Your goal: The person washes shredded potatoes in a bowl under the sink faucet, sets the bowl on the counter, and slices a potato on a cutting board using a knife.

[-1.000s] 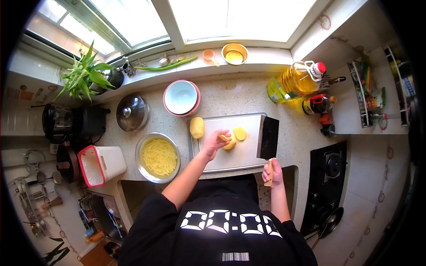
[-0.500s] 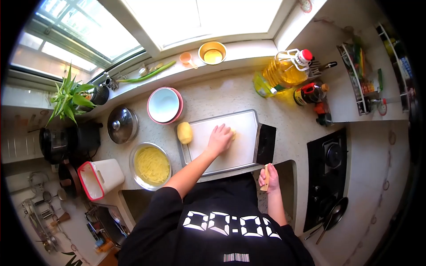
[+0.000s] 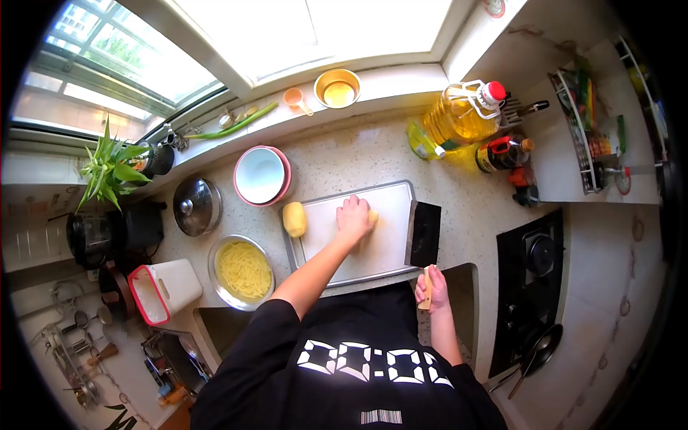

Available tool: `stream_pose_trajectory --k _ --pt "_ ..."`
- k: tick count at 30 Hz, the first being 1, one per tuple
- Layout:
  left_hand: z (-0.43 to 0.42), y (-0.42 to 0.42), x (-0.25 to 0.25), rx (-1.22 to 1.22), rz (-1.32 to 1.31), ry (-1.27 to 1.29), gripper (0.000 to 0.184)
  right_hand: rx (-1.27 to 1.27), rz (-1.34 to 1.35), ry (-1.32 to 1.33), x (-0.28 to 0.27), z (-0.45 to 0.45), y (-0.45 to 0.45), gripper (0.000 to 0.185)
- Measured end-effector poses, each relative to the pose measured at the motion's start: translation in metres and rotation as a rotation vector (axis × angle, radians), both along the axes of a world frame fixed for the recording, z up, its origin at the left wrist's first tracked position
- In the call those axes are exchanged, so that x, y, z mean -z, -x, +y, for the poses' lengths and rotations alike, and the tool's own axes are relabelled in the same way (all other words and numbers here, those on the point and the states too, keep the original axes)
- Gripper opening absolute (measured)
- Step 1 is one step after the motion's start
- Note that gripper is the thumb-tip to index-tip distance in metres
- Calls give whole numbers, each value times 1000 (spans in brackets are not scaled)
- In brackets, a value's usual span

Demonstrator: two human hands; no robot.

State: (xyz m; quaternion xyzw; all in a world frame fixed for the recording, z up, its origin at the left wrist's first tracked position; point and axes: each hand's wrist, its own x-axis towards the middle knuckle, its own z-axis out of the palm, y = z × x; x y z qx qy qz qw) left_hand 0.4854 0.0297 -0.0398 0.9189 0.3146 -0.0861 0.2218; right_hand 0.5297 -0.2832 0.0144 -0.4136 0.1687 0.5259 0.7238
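Note:
On the white cutting board (image 3: 330,252), my left hand (image 3: 355,219) is closed over potato pieces (image 3: 373,216), mostly hidden beneath it. Only a bit of yellow shows at the hand's right side. My right hand (image 3: 432,288) grips the light wooden handle of a cleaver (image 3: 424,234). The cleaver's dark, broad blade lies along the board's right edge. A whole peeled potato (image 3: 294,219) rests at the board's left edge. Left of the board, a metal bowl (image 3: 269,292) holds yellow potato shreds (image 3: 245,269).
Stacked bowls (image 3: 260,175) and a glass-lidded pot (image 3: 196,206) stand behind the metal bowl. A white bin (image 3: 179,284) is at the left. An oil bottle (image 3: 459,118) and a sauce bottle (image 3: 502,153) stand back right, with a stove (image 3: 530,287) at the right.
My left hand has lowered onto the potato pieces and covered them. The cleaver has come down lower beside the board, still in my right hand. The camera view has shifted.

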Motion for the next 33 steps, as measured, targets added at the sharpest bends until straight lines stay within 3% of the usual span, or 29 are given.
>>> stream_pose_trajectory --k 5,11,15,20,24,27,30,33 --pt "4 2 -2 -61 -31 283 28 -34 -5 13 0 6 -5 26" --pt "23 35 -26 -292 -236 360 37 -86 -31 41 -4 15 -6 26" --pt "34 97 -8 -518 -447 474 39 -133 -50 52 -4 26 -6 27" --pt "18 158 1 -714 -430 352 44 -225 -53 73 -10 53 -1 26" --pt "7 171 -9 -699 -418 338 58 -273 -89 75 -14 64 4 26" --pt "-3 174 -18 -576 -463 54 58 -307 -158 98 -20 68 4 25" --pt "-13 172 -21 -404 -373 -75 55 -351 -330 226 -30 70 1 23" --pt "-19 151 -15 -302 -453 91 51 -416 -509 323 -27 63 -8 24"
